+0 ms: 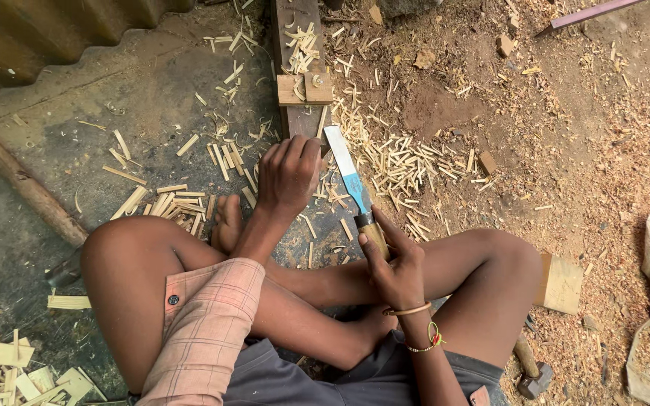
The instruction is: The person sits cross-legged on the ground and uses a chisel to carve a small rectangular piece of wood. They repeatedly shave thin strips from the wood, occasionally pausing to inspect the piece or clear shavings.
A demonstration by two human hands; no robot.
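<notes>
The person sits cross-legged on the ground, and the dark plank (300,113) in front of the knees is the landmark here. The right hand (390,265) is closed around the wooden handle of a broad knife (349,179), whose pale blade points up and away, lying just beside the right edge of the plank's near end. The left hand (289,174) rests with bent fingers on the near end of the plank; I cannot tell whether it pins a small piece under the palm. To split well, I judge that the blade should meet the wood along the grain, with the left fingers kept behind the edge (never in front of it) and the grip firm. Thin bamboo strips (408,162) lie scattered to the right of the plank, wider slats (171,203) to its left, and a hammer (530,368) lies well behind it, near the right knee.
</notes>
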